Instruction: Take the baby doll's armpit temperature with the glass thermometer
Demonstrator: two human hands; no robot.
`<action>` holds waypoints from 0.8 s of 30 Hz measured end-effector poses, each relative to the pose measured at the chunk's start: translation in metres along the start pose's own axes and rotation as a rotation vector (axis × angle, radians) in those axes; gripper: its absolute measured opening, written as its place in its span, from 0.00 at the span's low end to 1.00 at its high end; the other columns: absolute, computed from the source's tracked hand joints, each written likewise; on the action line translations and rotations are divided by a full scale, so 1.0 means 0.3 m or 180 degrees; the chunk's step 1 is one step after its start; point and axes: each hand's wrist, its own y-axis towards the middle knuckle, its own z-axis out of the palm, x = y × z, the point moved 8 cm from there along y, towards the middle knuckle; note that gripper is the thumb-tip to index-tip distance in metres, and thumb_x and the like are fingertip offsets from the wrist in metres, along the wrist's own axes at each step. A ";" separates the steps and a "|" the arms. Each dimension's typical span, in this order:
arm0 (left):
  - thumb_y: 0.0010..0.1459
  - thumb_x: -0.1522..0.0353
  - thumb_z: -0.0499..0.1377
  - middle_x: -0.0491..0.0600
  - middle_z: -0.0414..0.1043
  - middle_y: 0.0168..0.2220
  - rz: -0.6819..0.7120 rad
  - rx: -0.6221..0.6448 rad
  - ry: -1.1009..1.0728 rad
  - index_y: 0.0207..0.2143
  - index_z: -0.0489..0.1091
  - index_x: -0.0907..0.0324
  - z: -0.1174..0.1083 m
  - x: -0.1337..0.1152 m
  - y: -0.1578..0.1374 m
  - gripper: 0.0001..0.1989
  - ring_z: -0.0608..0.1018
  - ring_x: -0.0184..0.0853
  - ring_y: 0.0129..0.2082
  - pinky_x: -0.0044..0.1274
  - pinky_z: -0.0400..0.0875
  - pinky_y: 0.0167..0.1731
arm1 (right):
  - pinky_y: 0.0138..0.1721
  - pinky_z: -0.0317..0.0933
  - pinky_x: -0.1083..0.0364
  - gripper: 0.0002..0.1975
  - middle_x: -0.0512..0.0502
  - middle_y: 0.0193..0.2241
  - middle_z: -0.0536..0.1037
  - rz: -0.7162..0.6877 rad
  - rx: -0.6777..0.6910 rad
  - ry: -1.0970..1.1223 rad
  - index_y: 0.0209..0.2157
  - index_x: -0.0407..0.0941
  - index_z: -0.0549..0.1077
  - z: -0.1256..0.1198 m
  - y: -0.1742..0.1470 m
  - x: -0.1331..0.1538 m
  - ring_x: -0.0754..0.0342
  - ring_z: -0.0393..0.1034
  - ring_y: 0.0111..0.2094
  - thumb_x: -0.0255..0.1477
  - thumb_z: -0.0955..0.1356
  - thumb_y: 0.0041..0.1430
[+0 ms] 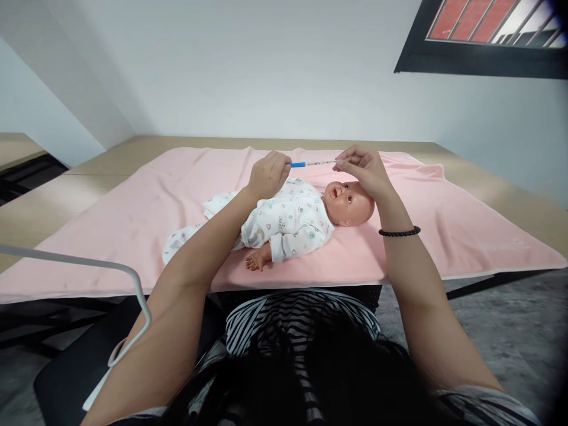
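Note:
A thin glass thermometer (320,163) with a blue end and small markings is held level above a baby doll. My left hand (269,174) is closed around the blue end. At the other tip, my right hand (364,170) pinches the clear glass between thumb and fingers. The baby doll (293,219) lies on its back below, in a white patterned outfit, its head to the right under my right wrist. My left forearm hides part of its legs.
A pink blanket (444,236) covers much of the wooden table (164,142), its front edge near my body. A white cable (102,260) runs at the lower left, over a black chair (80,361). Behind the table stands a white wall (266,77) with a barred window (488,35).

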 end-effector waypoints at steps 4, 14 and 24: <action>0.81 0.55 0.36 0.56 0.79 0.38 -0.0036 0.0045 -0.0078 0.45 0.72 0.55 0.005 0.003 -0.002 0.27 0.80 0.45 0.38 0.37 0.71 0.39 | 0.55 0.79 0.45 0.24 0.48 0.33 0.83 0.0005 0.0001 -0.0016 0.38 0.49 0.82 -0.001 0.000 -0.001 0.47 0.82 0.42 0.51 0.85 0.51; 0.81 0.52 0.35 0.58 0.79 0.40 -0.0094 0.0112 0.0047 0.48 0.71 0.55 0.015 0.010 -0.007 0.29 0.82 0.45 0.40 0.36 0.74 0.41 | 0.56 0.78 0.45 0.23 0.48 0.36 0.84 -0.0004 -0.0024 -0.0076 0.39 0.50 0.81 -0.005 0.004 -0.008 0.46 0.82 0.44 0.48 0.85 0.50; 0.80 0.53 0.37 0.61 0.80 0.41 -0.0094 0.0185 -0.0067 0.49 0.72 0.57 0.013 0.003 0.001 0.28 0.82 0.47 0.42 0.39 0.75 0.42 | 0.54 0.77 0.46 0.22 0.48 0.39 0.82 -0.0105 -0.0035 -0.0090 0.39 0.50 0.80 -0.007 0.010 -0.009 0.47 0.80 0.45 0.46 0.85 0.50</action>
